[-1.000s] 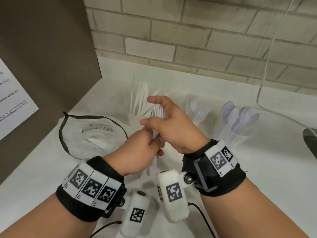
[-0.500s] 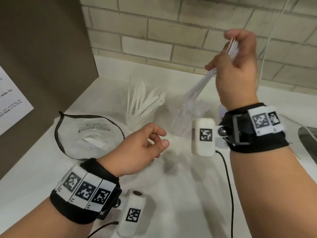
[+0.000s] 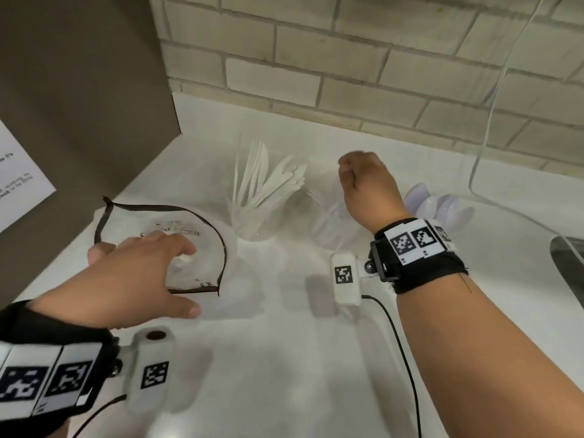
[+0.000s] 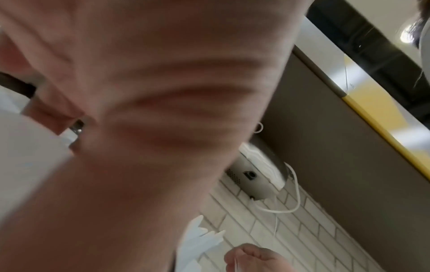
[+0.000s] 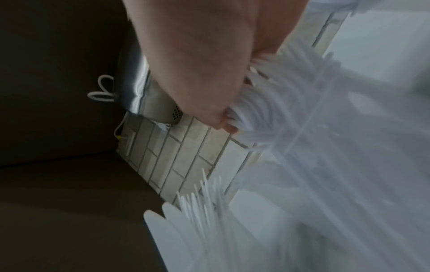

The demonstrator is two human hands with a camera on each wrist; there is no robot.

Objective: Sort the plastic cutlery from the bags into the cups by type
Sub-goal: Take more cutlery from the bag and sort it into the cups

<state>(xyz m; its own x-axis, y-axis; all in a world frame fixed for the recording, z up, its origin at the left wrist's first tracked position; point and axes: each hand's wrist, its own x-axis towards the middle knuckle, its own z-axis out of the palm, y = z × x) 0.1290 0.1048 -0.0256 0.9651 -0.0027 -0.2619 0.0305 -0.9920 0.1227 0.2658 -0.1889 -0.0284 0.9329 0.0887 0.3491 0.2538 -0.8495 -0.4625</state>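
The main risk, as we judged it, lay at the clear plastic middle cup (image 3: 328, 226): it looked light and already crowded, and pushing the bundle of white plastic forks (image 5: 253, 110) down at a slant could have tipped it toward the neighbouring clear cup of white plastic knives (image 3: 256, 216) or sent stray handles skidding over the white countertop (image 3: 300, 358). A fork tine could also have caught on those already standing there and left the bundle half seated. The clear cup of pale translucent spoons (image 3: 442, 207) stood just beside our wrist, so a careless withdrawal might have knocked it too

Our right hand (image 3: 366, 184) was directly over the middle cup with its fingers curled tight; the right wrist view showed them wrapped round the fork handles, though blur kept us from seeing how deep the forks sat in the cup

Our left hand (image 3: 136, 273) was spread wide over the clear plastic bag with the dark drawstring rim (image 3: 177, 213), fingers relaxed and extended, lying on or just above the film. We could not tell whether it touched the single white piece left inside (image 3: 185, 259); it gripped nothing that we could see. The slack bag could have slid or bunched under a hasty reach
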